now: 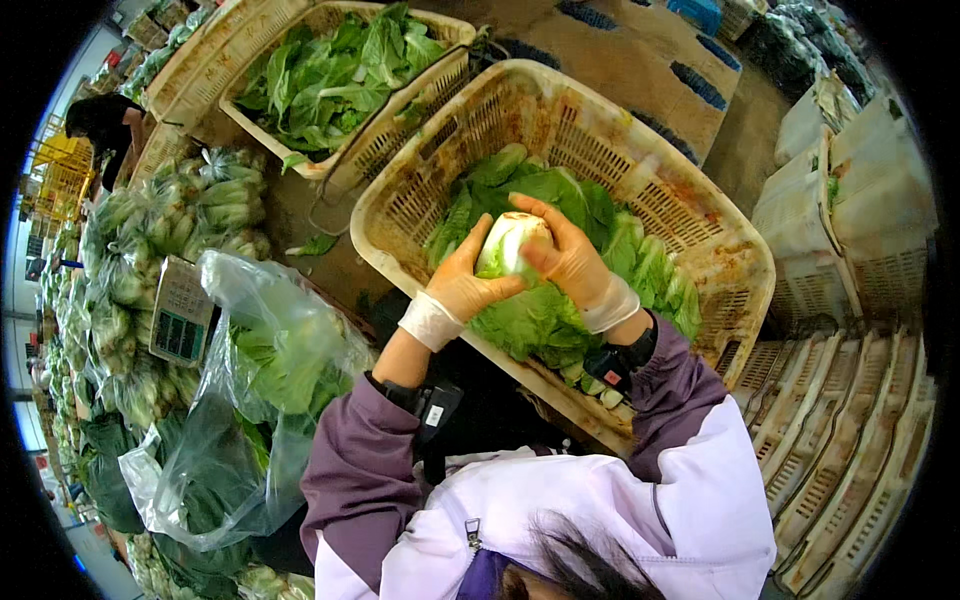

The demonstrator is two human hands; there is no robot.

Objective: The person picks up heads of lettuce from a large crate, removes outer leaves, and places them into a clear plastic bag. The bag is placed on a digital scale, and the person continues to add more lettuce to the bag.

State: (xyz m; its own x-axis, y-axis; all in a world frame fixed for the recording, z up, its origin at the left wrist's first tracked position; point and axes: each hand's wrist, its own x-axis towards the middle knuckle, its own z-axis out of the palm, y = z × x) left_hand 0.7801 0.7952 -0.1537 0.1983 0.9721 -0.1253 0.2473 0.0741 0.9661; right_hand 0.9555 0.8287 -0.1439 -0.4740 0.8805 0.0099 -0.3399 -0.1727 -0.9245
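Above a large dirty cream plastic crate (735, 230), both hands are round a pale head of Chinese cabbage (508, 240) with its cut stem end up. My left hand (458, 288) grips it from the left side with thumb and fingers. On the other side, my right hand (580, 262) presses its fingers and thumb against the cabbage. Thin translucent gloves cover both hands. More green cabbage heads (655, 275) lie in the crate below, partly hidden by my hands and arms.
To my left stand an open clear plastic bag (215, 440) of greens, a digital scale (180, 312) and piled bagged vegetables (140, 220). A second crate (455, 75) holds loose leaves at the far left. Stacked crates (850, 430) rise on the right. Behind lies a flat brown sheet (650, 70).
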